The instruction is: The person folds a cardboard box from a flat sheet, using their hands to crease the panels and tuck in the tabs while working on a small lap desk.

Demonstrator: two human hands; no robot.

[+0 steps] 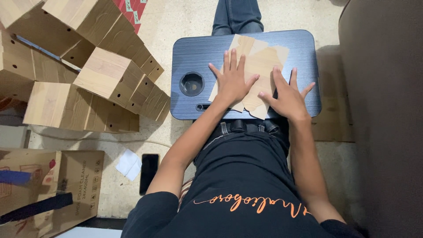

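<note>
Speckled beige floor w/ a dark blue ridged plastic lap tray across the person's legs. On it lies a flat tan wood-grain cardboard sheet, creased w/ flaps; prob. light, bendy, smooth, best taken by the edges. Left hand & right hand press on it w/ fingers spread flat, gripping nothing. Folded wood-grain boxes piled alongside.

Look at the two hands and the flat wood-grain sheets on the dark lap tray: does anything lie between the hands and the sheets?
Nothing visible does. The left hand lies flat on the wood-grain sheets, palm down. The right hand rests half on their edge, half on the dark lap tray. The round cup recess sits left of both hands.
</note>
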